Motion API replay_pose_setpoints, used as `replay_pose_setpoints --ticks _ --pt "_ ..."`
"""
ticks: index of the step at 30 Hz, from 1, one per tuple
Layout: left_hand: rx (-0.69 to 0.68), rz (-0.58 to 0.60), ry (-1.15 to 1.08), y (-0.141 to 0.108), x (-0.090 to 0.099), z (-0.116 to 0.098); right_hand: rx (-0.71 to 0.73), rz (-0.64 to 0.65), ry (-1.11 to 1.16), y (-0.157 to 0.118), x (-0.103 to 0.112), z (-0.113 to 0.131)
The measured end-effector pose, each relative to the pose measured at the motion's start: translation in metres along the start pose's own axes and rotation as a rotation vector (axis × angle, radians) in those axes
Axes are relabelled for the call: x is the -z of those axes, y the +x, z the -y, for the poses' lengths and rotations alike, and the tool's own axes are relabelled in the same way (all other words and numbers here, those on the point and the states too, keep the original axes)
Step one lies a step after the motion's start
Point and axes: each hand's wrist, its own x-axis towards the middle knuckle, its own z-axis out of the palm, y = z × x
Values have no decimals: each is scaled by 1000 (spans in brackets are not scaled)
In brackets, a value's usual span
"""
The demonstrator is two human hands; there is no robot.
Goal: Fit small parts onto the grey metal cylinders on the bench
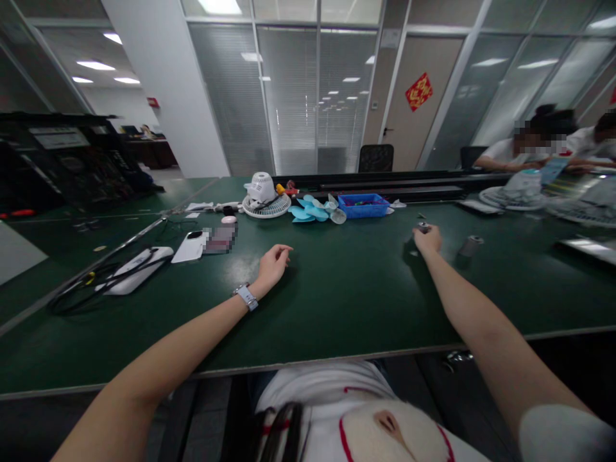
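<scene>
My left hand (pixel 274 266), with a watch on the wrist, is over the green table left of the middle. Its fingers are loosely bent and partly apart, with nothing between them. Farther right, my right hand (pixel 427 239) has its fingers closed round a small grey metal cylinder (pixel 423 226), whose top shows above the fingers. A similar grey cylinder (pixel 470 245) stands on the table just right of that hand. Light-blue fan blades (pixel 310 209) lie beyond my left hand, beside a white fan part (pixel 262 192) with a round grille.
A blue tray (pixel 363 205) sits at the back middle. On the left are a white phone (pixel 190 247) and a white device (pixel 137 271) with black cables. The table's front edge (pixel 308 363) is near my body. People work at the far right near more fan parts (pixel 520 191).
</scene>
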Motion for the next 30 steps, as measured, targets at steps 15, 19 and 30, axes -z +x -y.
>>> replay_pose_setpoints --ticks 15,19,30 --pt "-32 8 32 -3 1 -1 152 52 73 -40 -10 30" --pt "-113 32 62 -9 2 -11 370 514 443 -123 -30 76" --pt "-442 130 252 -20 -5 -36 621 1146 626 -255 -15 113"
